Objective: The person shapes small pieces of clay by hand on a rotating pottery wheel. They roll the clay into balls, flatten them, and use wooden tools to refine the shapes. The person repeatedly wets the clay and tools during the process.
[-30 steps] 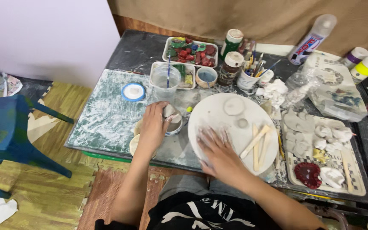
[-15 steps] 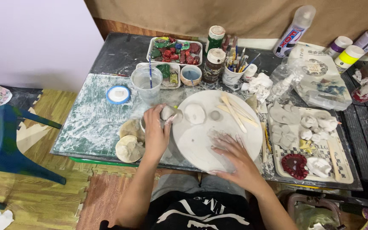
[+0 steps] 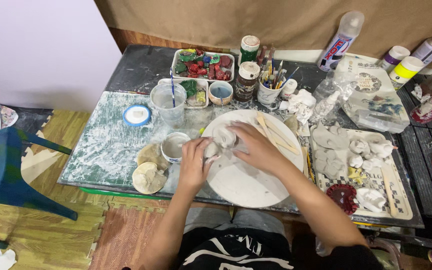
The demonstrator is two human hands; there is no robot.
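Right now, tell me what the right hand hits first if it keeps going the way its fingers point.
The right hand points left across the round board. It would first meet the grey clay lump at its fingertips, then probably the left hand beside it; depth is hard to judge.

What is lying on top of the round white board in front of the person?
On the round white board lie a grey clay lump and wooden sticks. Both hands cover part of the clay.
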